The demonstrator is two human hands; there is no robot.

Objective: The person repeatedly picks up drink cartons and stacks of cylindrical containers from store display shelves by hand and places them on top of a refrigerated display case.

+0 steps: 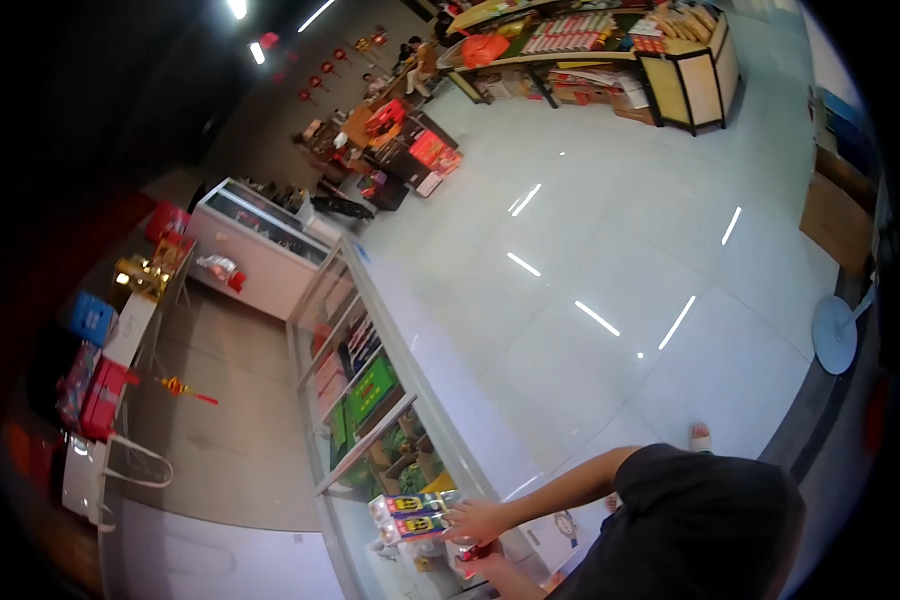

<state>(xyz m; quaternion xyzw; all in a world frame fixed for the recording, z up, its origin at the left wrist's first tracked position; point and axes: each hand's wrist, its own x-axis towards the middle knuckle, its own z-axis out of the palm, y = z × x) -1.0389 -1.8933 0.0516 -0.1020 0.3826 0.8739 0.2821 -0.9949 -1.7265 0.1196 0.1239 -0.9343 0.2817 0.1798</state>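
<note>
Two long packs lie side by side on the glass display counter (pixel 430 415). The nearer pack (pixel 410 528) and the farther pack (pixel 400 505) are white and blue with yellow-and-black labels. My right hand (pixel 477 522) reaches across to their near ends, fingers stretched out and touching or just over them. Just below it, my left hand (pixel 488 562) is closed around a small dark-red object (pixel 473 551), mostly hidden by the fingers. Both my arms come from the dark shirt at the lower right. Clear plastic shows beside the packs.
Inside the counter are green boxes (pixel 372 390). A white chest freezer (pixel 260 255) stands beyond it. Red boxes and bags (pixel 103 398) line the left side. A stocked display stand (pixel 680 85), cardboard box (pixel 836 220) and round stand base (pixel 834 335) border the tiled floor. People sit far back.
</note>
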